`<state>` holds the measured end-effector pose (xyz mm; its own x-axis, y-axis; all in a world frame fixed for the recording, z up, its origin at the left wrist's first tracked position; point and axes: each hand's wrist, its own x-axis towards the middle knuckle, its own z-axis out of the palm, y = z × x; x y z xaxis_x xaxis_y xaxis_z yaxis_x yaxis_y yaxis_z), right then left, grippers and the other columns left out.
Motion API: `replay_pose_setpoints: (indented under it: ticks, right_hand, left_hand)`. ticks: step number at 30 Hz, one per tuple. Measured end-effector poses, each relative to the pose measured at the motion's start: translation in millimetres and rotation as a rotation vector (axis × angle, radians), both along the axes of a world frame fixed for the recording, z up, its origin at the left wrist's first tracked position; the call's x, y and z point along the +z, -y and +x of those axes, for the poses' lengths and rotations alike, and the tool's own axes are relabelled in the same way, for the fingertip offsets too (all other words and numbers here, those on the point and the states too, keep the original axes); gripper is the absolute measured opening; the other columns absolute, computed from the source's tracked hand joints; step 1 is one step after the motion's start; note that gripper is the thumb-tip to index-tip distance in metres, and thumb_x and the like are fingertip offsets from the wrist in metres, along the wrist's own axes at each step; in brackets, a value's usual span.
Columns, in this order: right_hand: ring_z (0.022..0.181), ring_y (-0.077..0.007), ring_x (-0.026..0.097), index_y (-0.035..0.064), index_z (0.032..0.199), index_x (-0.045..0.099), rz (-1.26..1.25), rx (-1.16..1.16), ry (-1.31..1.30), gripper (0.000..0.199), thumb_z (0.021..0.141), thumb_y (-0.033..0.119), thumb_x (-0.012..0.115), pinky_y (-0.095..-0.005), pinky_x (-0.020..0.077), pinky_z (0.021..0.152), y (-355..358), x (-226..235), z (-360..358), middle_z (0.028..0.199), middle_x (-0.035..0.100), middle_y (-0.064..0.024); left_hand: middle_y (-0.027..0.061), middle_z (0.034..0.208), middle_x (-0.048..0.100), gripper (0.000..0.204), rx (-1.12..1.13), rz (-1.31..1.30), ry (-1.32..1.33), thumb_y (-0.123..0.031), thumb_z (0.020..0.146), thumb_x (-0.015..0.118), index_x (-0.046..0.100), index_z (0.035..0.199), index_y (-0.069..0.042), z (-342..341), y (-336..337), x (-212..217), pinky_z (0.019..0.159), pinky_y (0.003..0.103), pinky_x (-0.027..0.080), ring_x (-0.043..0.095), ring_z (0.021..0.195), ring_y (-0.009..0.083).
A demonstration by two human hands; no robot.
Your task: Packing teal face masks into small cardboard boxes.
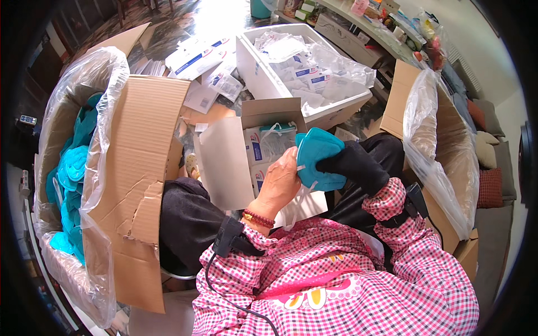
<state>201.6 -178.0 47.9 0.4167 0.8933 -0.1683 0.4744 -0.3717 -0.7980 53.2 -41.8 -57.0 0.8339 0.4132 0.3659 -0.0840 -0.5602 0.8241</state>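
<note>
Head view: left hand (280, 182) and gloved right hand (350, 163) both pinch a teal mask (316, 154) held above the lap. Beyond it stands a small open carton (269, 112) of packets, then a white box (252, 67) of wrapped masks; a lined box (140, 140) of teal masks sits left.

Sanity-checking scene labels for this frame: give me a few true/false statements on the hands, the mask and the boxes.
1. Both hands hold one teal mask. True: the left hand and the right hand grip it together.
2. The right hand is bare. False: it wears a black glove.
3. The cardboard box on the left has a plastic liner with teal masks inside. True.
4. The white foam box is full of teal masks. False: it holds clear and white packets.
5. The lined box on the right is packed with teal masks. False: no masks show in it.
</note>
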Motion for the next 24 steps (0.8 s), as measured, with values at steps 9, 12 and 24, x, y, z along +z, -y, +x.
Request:
replay_pose_setpoints:
  ticks: [9,12,24]
  right_hand:
    - [0.079,-0.0164,0.070,-0.0031,0.103,0.074,0.085,-0.458,-0.238,0.030,0.088,0.023,0.074,-0.0308,0.0557,0.078,32.5,43.9,40.6,0.092,0.074,-0.0101]
    - [0.073,-0.0134,0.068,-0.0023,0.097,0.076,0.199,-0.452,-0.259,0.030,0.084,0.025,0.079,-0.0293,0.0541,0.073,38.9,42.2,37.0,0.082,0.074,-0.0085]
    - [0.089,-0.0201,0.071,-0.0043,0.110,0.071,0.296,-0.442,-0.557,0.029,0.093,0.018,0.064,-0.0329,0.0575,0.085,51.0,50.1,42.3,0.101,0.073,-0.0152]
  left_hand:
    - [0.0132,0.104,0.062,0.015,0.173,0.335,-0.241,-0.014,0.093,0.057,0.055,0.105,-0.005,-6.2,-24.7,-11.5,0.080,0.047,0.052,0.061,0.101,0.0347]
    - [0.0121,0.105,0.062,0.015,0.205,0.374,-0.357,-0.013,0.092,0.058,0.056,0.106,-0.006,-7.6,-29.4,-15.5,0.080,0.047,0.053,0.062,0.101,0.0344]
    - [0.0137,0.069,0.058,0.014,-0.174,-0.433,-0.326,-0.018,0.103,0.049,0.057,0.103,-0.007,-24.6,-18.5,36.0,0.062,0.038,0.046,0.059,0.064,0.0282]
